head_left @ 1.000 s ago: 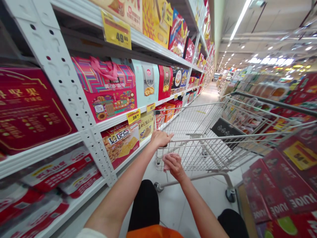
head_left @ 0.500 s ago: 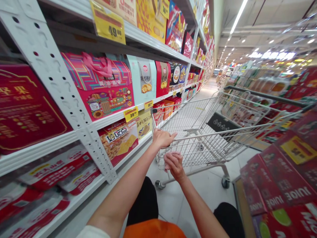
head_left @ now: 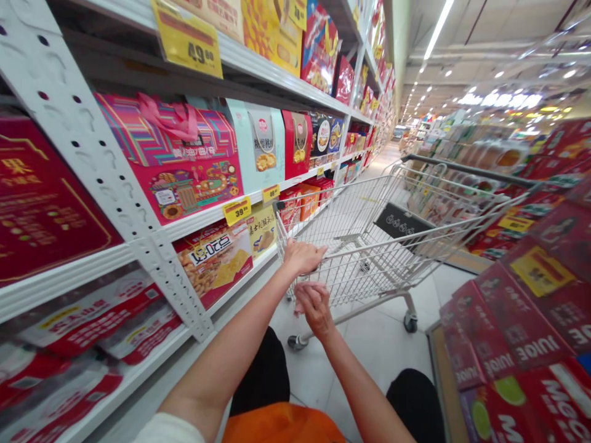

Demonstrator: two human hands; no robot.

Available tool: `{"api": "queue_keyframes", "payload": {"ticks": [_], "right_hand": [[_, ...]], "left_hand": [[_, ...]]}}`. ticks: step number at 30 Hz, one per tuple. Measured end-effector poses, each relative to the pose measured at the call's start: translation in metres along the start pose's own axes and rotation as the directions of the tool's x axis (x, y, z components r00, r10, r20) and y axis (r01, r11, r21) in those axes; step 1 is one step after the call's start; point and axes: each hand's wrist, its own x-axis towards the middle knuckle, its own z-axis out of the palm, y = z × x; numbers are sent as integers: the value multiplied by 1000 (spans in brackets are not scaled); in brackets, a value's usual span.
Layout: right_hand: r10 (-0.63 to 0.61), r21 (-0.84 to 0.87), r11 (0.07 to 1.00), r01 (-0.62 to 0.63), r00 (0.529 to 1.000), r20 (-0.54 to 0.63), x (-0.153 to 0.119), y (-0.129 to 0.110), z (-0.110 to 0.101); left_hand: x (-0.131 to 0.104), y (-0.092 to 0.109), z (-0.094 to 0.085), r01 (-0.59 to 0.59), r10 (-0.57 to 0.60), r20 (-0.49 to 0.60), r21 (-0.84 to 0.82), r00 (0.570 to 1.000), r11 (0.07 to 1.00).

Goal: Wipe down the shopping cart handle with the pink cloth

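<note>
My left hand [head_left: 302,256] is closed over the near end rim of a wire shopping cart [head_left: 399,227], its thumb side toward the basket. Just below it, my right hand [head_left: 319,309] has its fingers folded around a crumpled pink cloth [head_left: 301,298]. That hand is close to the cart's wire end; whether it touches the wires I cannot tell. The cart stands at an angle across the aisle, with its dark handle bar [head_left: 471,171] at the far side. Nothing shows inside its basket.
White metal shelving [head_left: 152,252] with boxed snacks runs along the left. A pink patterned gift box [head_left: 184,184] sits there beside a pale blue bag [head_left: 261,144]. Stacked red juice cartons [head_left: 512,335] border the right. A caster [head_left: 298,342] rests on the tiles near my knees.
The cart has swung slightly, its handle end shifting left and nearer. Both hands have kept their holds, the right one moving a little left. The whole view has shifted slightly.
</note>
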Motion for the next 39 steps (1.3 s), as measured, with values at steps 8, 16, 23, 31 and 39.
{"api": "queue_keyframes", "payload": {"ticks": [8,16,23,31,39], "right_hand": [[46,-5,999,-46,999,4,-5,3,8],[53,26,998,-53,998,17,-25,-7,4],[190,17,982,-189,975,-116,-27,52,-25],[151,32,988,-152,988,11,-43,23,-5],[165,44,985,-166,986,26,-70,7,-1]], "left_hand": [[-3,13,-8,52,-59,57,123,997,991],[-9,11,-11,33,-39,55,108,998,994],[-10,9,-15,2,-10,80,94,997,996],[-48,-24,57,-217,-152,-607,-490,780,844],[-73,-57,146,-86,-372,-393,-775,841,626]]}}
